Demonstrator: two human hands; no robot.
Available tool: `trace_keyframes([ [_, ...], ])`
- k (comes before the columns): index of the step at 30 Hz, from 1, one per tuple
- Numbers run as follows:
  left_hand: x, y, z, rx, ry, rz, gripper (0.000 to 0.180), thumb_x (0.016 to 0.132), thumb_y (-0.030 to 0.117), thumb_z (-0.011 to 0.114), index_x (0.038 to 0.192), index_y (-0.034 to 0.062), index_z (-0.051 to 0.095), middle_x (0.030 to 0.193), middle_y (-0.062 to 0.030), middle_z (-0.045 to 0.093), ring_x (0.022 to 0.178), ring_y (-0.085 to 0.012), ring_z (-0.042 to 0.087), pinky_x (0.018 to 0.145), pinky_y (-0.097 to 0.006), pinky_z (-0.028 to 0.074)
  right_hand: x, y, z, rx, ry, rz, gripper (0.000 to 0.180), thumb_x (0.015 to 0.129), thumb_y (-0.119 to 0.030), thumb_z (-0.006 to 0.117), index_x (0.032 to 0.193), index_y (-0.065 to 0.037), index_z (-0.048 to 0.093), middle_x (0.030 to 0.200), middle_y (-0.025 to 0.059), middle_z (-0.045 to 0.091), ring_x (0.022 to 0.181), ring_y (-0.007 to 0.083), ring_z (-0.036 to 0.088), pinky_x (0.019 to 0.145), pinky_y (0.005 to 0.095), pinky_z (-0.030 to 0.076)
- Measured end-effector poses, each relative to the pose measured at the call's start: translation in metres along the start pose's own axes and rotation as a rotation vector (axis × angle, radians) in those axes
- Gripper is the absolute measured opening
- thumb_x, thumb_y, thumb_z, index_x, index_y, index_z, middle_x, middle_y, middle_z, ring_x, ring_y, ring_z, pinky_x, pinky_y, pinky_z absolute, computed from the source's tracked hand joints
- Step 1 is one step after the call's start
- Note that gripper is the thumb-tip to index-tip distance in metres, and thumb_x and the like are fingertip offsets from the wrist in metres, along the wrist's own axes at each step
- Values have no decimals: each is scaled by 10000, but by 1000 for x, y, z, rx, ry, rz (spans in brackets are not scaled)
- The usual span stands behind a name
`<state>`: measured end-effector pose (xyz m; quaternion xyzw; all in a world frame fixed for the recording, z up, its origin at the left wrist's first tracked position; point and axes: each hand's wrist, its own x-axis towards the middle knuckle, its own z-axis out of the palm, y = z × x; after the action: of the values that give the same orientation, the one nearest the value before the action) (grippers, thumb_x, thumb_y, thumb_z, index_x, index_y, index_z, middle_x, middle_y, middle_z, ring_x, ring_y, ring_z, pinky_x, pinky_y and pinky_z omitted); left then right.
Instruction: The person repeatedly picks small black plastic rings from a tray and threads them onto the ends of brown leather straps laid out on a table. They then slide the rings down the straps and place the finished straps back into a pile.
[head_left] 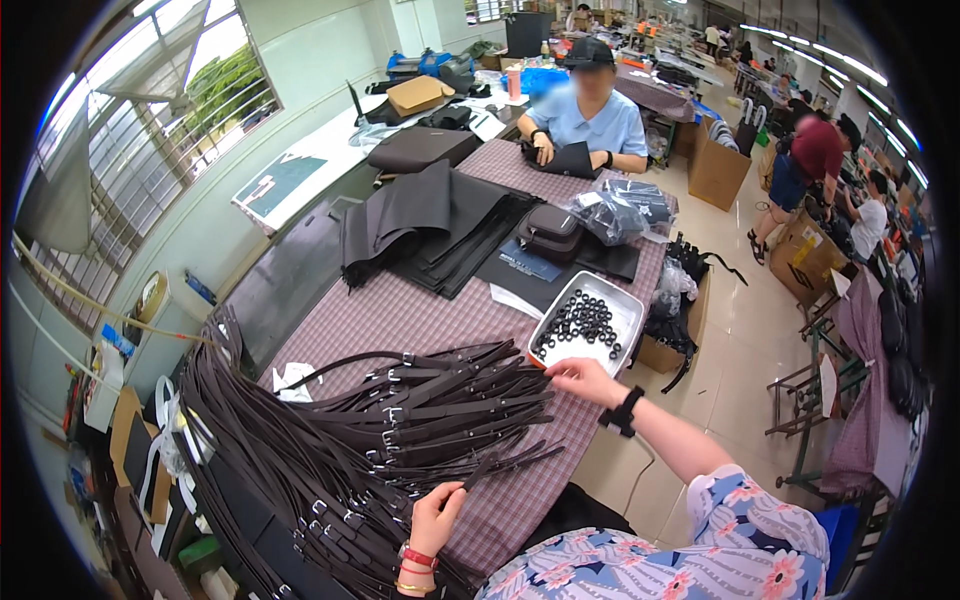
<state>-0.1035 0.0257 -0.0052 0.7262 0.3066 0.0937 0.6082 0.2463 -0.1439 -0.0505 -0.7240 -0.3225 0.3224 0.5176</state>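
Note:
My left hand (437, 515) is closed around the end of a dark brown strap (481, 472), low at the front of the table. Beside it spreads a big bundle of dark straps with silver buckles (395, 415), their tips pointing right. My right hand (587, 381) is at the near edge of a white tray (637, 312), its thumb and fingers pinched together. Whatever lies between those fingertips is too small to make out. Inside the tray are many small black rings (585, 318), gathered mostly toward its middle and left.
A checked cloth covers the table (430, 325). Stacked black sheets (440, 225), a dark pouch (550, 232) and plastic-wrapped goods (612, 212) lie farther back. Across the table a person in a light blue shirt (595, 128) handles a black piece. An open carton (672, 350) stands right of the table.

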Motion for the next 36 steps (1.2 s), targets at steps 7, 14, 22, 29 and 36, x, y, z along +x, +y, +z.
trace_keyframes([
  [7, -4, 29, -1, 135, 30, 99, 201, 887, 172, 666, 984, -1, 697, 740, -49, 683, 653, -69, 585, 598, -230, 458, -65, -70, 82, 523, -416, 109, 289, 918, -102, 647, 1185, 6, 614, 993, 50, 681, 878, 94, 640, 835, 251, 528],
  [14, -16, 32, -6, 158, 20, 81, 188, 866, 161, 672, 966, 6, 708, 706, -65, 684, 623, -84, 608, 583, -233, 465, -73, -71, 100, 459, -460, 46, 293, 909, -97, 659, 1182, 7, 631, 993, 69, 697, 879, 100, 656, 817, 248, 538],
  [22, -22, 23, -8, 170, 29, 101, 193, 859, 176, 686, 942, 4, 714, 719, -81, 696, 623, -97, 624, 582, -239, 472, -79, -72, 111, 306, -462, -21, 268, 886, -84, 684, 1137, 6, 665, 975, 80, 704, 874, 109, 665, 803, 250, 544],
  [29, -22, 14, -20, 51, -130, 7, 212, 881, 204, 675, 936, 3, 715, 700, -2, 669, 637, -34, 557, 581, -226, 450, -82, -72, 124, 366, -460, 33, 276, 873, -79, 695, 1138, -5, 672, 956, 76, 712, 867, 119, 675, 798, 246, 545],
  [36, -20, -9, -20, 62, -172, 41, 230, 894, 210, 666, 1005, 15, 717, 735, -23, 692, 671, -42, 574, 605, -229, 462, -87, -71, 140, 249, -531, -90, 258, 879, -122, 693, 1109, -6, 686, 941, 78, 723, 852, 104, 675, 774, 250, 543],
])
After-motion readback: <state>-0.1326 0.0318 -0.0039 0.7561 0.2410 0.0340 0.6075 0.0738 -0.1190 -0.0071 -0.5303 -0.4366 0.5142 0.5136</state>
